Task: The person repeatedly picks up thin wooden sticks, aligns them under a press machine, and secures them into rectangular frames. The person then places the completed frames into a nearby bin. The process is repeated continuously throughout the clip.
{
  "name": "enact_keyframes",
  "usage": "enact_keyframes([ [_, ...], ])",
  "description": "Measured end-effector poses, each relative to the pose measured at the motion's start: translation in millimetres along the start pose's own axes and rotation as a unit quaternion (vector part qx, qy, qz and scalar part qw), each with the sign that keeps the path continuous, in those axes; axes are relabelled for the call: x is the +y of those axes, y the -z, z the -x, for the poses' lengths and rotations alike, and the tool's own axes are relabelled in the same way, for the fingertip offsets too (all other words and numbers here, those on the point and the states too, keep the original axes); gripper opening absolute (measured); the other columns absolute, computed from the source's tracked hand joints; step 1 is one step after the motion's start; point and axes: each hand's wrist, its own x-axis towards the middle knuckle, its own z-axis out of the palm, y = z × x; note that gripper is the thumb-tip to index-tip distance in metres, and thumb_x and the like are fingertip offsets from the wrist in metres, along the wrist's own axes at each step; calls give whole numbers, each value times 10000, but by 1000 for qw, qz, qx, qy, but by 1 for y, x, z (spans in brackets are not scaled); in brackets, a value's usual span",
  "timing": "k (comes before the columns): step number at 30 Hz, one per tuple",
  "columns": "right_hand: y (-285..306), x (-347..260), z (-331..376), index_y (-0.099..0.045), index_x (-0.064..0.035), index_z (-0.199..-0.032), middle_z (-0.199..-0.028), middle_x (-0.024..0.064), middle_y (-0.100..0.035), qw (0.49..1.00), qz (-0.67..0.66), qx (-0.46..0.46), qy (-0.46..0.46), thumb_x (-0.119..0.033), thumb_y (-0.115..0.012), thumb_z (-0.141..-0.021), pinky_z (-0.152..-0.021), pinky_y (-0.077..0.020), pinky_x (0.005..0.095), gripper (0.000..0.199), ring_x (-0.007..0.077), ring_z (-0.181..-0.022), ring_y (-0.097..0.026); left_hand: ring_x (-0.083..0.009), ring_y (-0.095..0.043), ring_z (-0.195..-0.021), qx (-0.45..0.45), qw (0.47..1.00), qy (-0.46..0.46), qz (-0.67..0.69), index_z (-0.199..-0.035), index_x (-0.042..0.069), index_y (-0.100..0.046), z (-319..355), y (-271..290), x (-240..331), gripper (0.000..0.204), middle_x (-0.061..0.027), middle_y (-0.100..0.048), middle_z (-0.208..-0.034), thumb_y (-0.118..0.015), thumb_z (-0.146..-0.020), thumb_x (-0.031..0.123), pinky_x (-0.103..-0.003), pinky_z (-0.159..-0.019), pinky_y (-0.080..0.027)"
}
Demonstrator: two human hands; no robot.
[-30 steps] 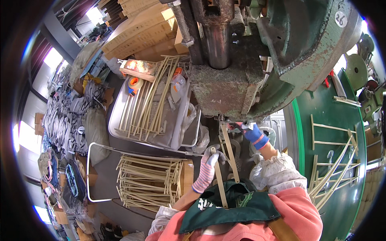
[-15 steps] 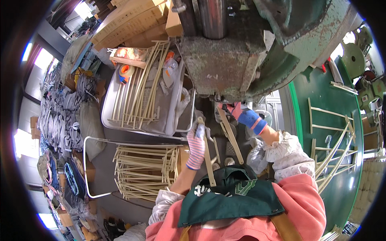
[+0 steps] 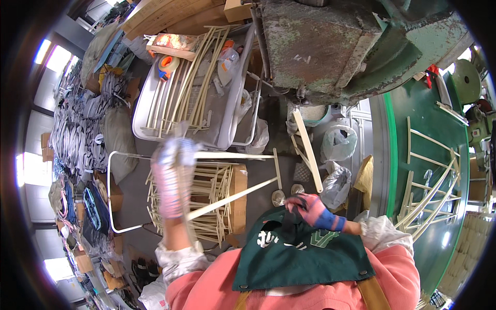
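Observation:
My left hand (image 3: pixel 174 178), in a striped pink-and-white glove and smeared by motion, is over the pile of cream strips on the left. It appears closed on a frame of cream strips (image 3: pixel 232 199), whose two long bars run right to a short crossbar. My right hand (image 3: pixel 312 213), in a pink and blue glove with dark fingertips, is at the dark green apron (image 3: pixel 305 258). Its fingers are bent at the apron's upper opening; what they hold, if anything, is hidden. Another set of joined cream strips (image 3: pixel 308 150) leans below the green press (image 3: pixel 315 51).
A white tray (image 3: pixel 138 116) with strips, tape and a box stands at the far left. Below it lies a stack of strips (image 3: pixel 206 206) beside a white metal rail (image 3: pixel 110 191). Plastic bags (image 3: pixel 338 143) hang right of centre. A green table (image 3: pixel 436 248) holds more frames.
My left hand has swung left with the cream strip frame, over the strip pile. My right hand has come back from under the press to the apron. The view has shifted.

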Motion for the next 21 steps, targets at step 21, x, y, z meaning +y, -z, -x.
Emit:
enact_keyframes([
  [21,-42,-1,-60,-530,-24,-1083,-1026,142,-569,971,-40,-100,215,-116,-548,-795,-815,-453,340,302,303,-922,-571,-282,-501,-1024,121,697,-371,-602,-1221,28,-503,38,-12,-43,562,-145,-563,-1072,-708,-777,306,-419,-897,-401],
])
